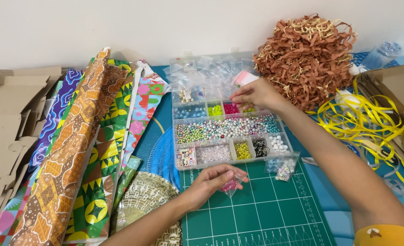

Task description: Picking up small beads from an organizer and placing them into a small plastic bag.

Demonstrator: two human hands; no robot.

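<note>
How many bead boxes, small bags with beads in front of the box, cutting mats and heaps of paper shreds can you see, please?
bead box: 1
small bags with beads: 2, one in the left hand, one lying by the box
cutting mat: 1
heap of paper shreds: 1
Total: 5

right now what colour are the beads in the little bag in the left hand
Pink beads in the clear bag, seen in the head view.
</note>
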